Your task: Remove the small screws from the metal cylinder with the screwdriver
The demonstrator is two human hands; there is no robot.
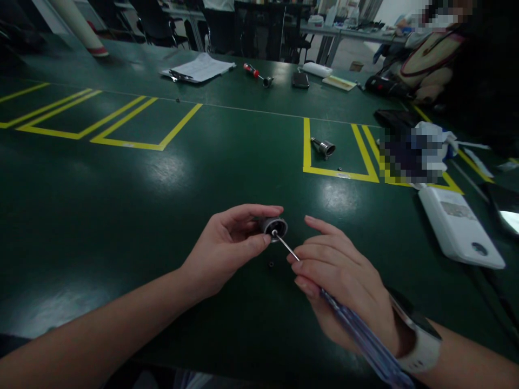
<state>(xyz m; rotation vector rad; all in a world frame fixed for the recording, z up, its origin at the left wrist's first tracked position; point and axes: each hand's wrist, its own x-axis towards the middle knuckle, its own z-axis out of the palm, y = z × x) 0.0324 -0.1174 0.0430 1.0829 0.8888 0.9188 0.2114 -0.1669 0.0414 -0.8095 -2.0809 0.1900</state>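
My left hand point(229, 246) pinches a small round metal cup-shaped part point(274, 227) between thumb and fingers, just above the dark green table point(121, 216). My right hand point(338, 278) is closed round a screwdriver with a clear blue handle point(357, 332). The thin shaft point(286, 246) of that screwdriver points up-left, and its tip sits in the middle of the metal part. A tiny dark screw or nut point(271, 264) lies on the table right below the two hands.
A second metal cup part point(324, 147) lies in a yellow-taped box farther back. A white device point(458, 227) sits at right. Papers point(200, 68), a red-handled screwdriver point(255, 73) and a phone point(300, 80) lie at the far edge. A person sits at far right.
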